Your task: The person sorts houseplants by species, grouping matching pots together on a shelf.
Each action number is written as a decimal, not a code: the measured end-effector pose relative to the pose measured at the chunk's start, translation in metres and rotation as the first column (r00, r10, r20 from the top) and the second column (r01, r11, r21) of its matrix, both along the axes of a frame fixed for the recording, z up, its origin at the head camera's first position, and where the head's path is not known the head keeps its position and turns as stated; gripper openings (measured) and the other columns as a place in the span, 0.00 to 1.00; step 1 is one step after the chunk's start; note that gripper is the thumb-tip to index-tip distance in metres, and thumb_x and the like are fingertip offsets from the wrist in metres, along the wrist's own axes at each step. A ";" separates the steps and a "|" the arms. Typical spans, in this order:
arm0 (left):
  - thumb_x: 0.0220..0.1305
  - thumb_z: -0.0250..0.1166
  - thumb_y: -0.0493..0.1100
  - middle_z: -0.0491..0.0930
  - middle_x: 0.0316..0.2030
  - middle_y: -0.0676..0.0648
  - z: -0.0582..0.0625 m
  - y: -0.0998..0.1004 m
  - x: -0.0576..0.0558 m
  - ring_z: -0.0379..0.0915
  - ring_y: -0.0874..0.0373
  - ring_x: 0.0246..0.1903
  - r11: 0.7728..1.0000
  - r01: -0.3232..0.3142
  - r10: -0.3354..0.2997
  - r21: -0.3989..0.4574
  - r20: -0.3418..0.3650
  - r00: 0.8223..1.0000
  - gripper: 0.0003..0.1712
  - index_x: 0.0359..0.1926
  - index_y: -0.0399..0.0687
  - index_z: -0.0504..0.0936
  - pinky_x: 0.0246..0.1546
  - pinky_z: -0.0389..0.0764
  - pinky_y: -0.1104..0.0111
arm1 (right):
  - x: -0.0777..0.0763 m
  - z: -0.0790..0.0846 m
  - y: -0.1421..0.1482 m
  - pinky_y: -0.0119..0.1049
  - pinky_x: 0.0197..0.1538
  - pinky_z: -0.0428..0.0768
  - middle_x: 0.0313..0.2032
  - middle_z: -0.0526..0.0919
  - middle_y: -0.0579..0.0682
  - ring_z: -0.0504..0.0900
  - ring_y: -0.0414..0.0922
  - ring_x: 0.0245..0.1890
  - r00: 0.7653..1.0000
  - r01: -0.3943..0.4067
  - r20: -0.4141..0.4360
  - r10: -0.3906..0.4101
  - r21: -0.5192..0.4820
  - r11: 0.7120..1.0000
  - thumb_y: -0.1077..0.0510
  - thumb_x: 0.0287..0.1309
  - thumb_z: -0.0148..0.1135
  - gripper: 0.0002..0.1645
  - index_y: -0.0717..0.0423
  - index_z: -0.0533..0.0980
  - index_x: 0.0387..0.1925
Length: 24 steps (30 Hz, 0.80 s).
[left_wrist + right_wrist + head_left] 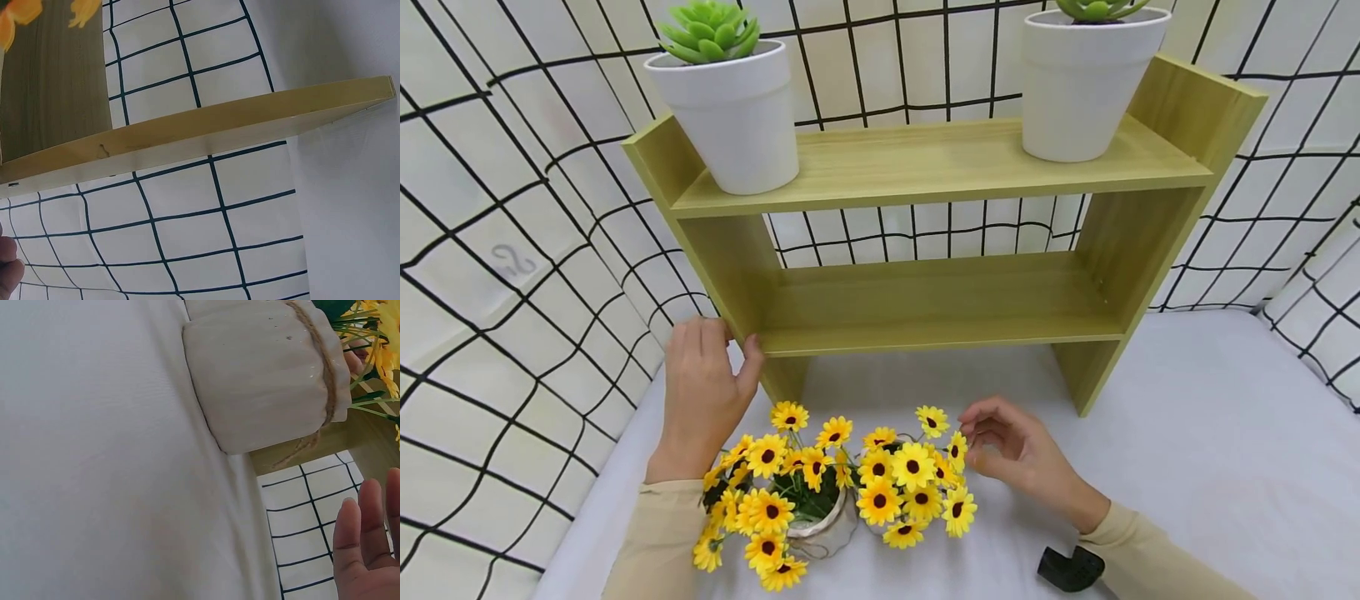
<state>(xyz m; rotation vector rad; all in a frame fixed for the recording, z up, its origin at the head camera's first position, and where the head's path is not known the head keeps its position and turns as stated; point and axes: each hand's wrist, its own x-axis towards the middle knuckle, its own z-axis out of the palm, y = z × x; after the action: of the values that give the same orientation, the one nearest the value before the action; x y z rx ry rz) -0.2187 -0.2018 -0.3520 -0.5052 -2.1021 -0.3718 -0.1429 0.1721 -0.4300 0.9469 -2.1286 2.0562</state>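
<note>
A two-tier wooden shelf (pixel 940 302) stands on the white surface. At its left side panel is my left hand (pixel 707 387), thumb on the front edge near the lower board and fingers along the outer side, gripping the panel. Only fingertips of that hand show in the left wrist view. My right hand (pixel 1018 450) is held in the air beside the yellow flowers, its fingers loosely bent and holding nothing. Two pots of yellow artificial flowers (pixel 913 467) stand before the shelf. A pale flowerpot (pixel 262 381) with twine round it shows in the right wrist view.
Two white pots, a left one (pixel 737 117) and a right one (pixel 1086 87), hold green succulents on the top board. Black wire grid (pixel 497 200) lines the back and sides. A small black object (pixel 1070 570) lies by the right sleeve.
</note>
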 end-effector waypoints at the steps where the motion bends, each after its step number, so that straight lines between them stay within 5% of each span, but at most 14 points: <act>1: 0.67 0.61 0.38 0.69 0.32 0.35 0.000 0.000 0.000 0.61 0.41 0.35 1.000 0.001 -0.001 0.001 0.000 1.000 0.12 0.39 0.31 0.70 0.39 0.58 0.53 | 0.000 -0.001 0.000 0.30 0.53 0.82 0.49 0.80 0.42 0.80 0.43 0.46 1.000 -0.012 -0.004 0.012 0.002 1.000 0.71 0.63 0.63 0.20 0.71 0.71 0.56; 5: 0.67 0.61 0.38 0.69 0.32 0.35 0.000 -0.001 0.001 0.61 0.41 0.35 1.000 -0.002 0.002 -0.005 0.008 1.000 0.12 0.39 0.31 0.70 0.39 0.57 0.54 | 0.000 -0.005 -0.001 0.31 0.52 0.83 0.51 0.79 0.43 0.80 0.44 0.46 0.999 -0.045 0.002 0.045 0.014 0.999 0.73 0.62 0.61 0.23 0.72 0.70 0.58; 12: 0.68 0.60 0.39 0.69 0.33 0.35 0.000 -0.001 0.000 0.61 0.41 0.35 1.000 0.002 -0.002 -0.018 0.005 1.000 0.13 0.40 0.31 0.70 0.39 0.58 0.54 | 0.002 -0.012 -0.006 0.32 0.55 0.82 0.54 0.77 0.64 0.80 0.38 0.51 0.998 -0.045 0.056 0.039 0.095 0.994 0.74 0.56 0.63 0.30 0.66 0.70 0.61; 20: 0.68 0.61 0.39 0.69 0.33 0.35 0.000 -0.001 0.000 0.62 0.40 0.36 1.000 0.000 0.000 -0.014 0.010 1.000 0.13 0.40 0.30 0.70 0.39 0.59 0.53 | 0.004 -0.014 -0.012 0.33 0.64 0.77 0.58 0.76 0.56 0.77 0.39 0.58 0.988 -0.079 0.143 0.054 0.178 0.981 0.62 0.55 0.74 0.38 0.52 0.69 0.65; 24: 0.67 0.62 0.38 0.70 0.33 0.35 0.000 -0.001 0.000 0.62 0.40 0.37 1.000 -0.006 0.006 -0.003 0.014 1.000 0.12 0.40 0.31 0.71 0.40 0.58 0.53 | 0.006 -0.015 -0.019 0.53 0.74 0.68 0.66 0.75 0.50 0.72 0.36 0.66 0.980 -0.076 0.196 0.029 0.238 0.968 0.56 0.50 0.80 0.47 0.49 0.67 0.70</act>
<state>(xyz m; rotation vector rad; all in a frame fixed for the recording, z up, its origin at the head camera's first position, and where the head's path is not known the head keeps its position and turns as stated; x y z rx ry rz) -0.2185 -0.2025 -0.3525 -0.4998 -2.1172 -0.3693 -0.1371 0.1533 -0.4445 0.8679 -2.5305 2.0167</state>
